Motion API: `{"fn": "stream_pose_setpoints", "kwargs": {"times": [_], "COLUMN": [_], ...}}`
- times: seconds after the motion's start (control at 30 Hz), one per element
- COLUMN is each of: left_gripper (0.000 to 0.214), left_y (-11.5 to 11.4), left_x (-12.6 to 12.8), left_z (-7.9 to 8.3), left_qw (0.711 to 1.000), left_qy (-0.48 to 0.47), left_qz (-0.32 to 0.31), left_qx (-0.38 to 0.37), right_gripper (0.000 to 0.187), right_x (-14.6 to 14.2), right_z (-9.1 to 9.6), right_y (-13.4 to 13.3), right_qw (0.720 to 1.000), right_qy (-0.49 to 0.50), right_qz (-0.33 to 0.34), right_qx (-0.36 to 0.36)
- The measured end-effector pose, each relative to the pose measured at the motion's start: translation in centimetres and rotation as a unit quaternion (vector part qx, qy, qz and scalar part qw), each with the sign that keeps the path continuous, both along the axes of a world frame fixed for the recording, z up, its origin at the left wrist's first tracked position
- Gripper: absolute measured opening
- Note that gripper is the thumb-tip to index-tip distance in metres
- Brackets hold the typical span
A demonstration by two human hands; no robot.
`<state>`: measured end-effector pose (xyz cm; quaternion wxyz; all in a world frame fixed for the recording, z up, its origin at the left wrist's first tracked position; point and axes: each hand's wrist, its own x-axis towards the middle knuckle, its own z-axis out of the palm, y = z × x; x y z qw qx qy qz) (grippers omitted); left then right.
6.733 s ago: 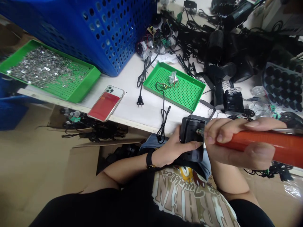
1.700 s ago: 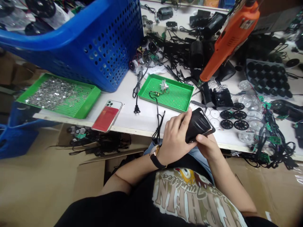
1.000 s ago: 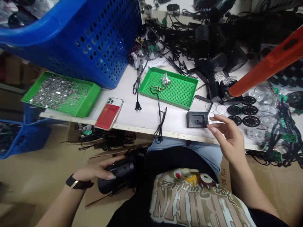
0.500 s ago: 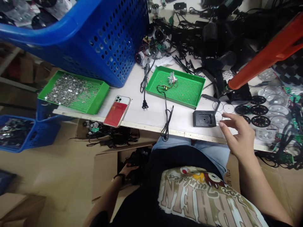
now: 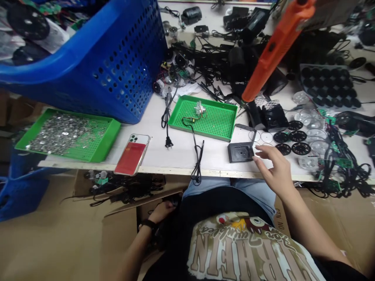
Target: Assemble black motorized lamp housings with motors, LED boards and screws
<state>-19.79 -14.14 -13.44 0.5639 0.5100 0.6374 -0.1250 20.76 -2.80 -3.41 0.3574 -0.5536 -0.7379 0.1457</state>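
Note:
My right hand (image 5: 272,168) hovers open over the white table's front edge. Its fingertips are just right of a black square plate (image 5: 240,152) with a round central hole, and I cannot tell whether they touch it. Low at the left, my left hand (image 5: 160,212) is down at the opening of a cardboard box (image 5: 120,234). Its fingers are over a black housing (image 5: 172,201), which my torso mostly hides. An orange power screwdriver (image 5: 277,48) hangs in the air above the table, touching neither hand.
A green tray (image 5: 202,106) holds a small wired part, and another (image 5: 107,134) holds many metal washers. A phone (image 5: 131,158) lies near the table edge. Black discs (image 5: 297,136), clear domes, tangled cables and a large blue basket (image 5: 129,66) crowd the table.
My left hand has dropped lower and toward my body, taking the black housing down to the box. My right hand stays near the plate, and the view has shifted slightly.

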Motion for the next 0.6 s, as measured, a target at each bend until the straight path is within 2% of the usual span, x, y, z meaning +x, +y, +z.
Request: {"fn": "stream_pose_setpoints", "kwargs": {"times": [0.07,0.17,0.2,0.23,0.3,0.37,0.43,0.53,0.6], "left_gripper": [0.035,0.032,0.034,0.035,0.034,0.04,0.055,0.076,0.072], "left_y": [2.1,6.4,8.3,10.5,15.6,21.1,26.1,30.9,31.9], "left_x": [0.3,1.5,2.1,2.8,4.3,5.7,6.8,8.2,8.6], "left_z": [2.2,8.3,10.6,12.6,15.2,15.7,14.6,12.1,11.1], "left_qw": [0.999,0.989,0.977,0.961,0.912,0.862,0.841,0.856,0.861], "left_qy": [-0.015,-0.107,-0.145,-0.158,-0.137,-0.101,-0.051,0.009,0.028], "left_qz": [-0.043,-0.091,-0.108,-0.096,-0.025,-0.001,-0.028,-0.068,-0.076], "left_qx": [-0.005,0.042,0.115,0.206,0.387,0.497,0.537,0.512,0.501], "right_gripper": [0.029,0.029,0.029,0.03,0.03,0.03,0.03,0.032,0.032], "right_x": [0.3,0.7,0.7,0.7,0.5,0.2,0.1,0.7,1.4], "right_z": [-0.4,-0.9,-1.1,-1.2,-1.2,-0.9,-0.5,-0.1,-0.2], "right_y": [-0.3,-0.6,-0.6,-0.6,-0.6,-0.7,-1.0,-1.7,-2.1], "right_qw": [1.0,0.999,0.999,0.999,0.999,0.998,0.997,0.994,0.991], "right_qy": [0.005,0.022,0.028,0.034,0.042,0.052,0.066,0.092,0.109], "right_qz": [-0.003,-0.018,-0.023,-0.026,-0.027,-0.024,-0.025,-0.05,-0.076], "right_qx": [-0.008,-0.019,-0.02,-0.019,-0.011,0.002,0.015,0.01,-0.005]}}
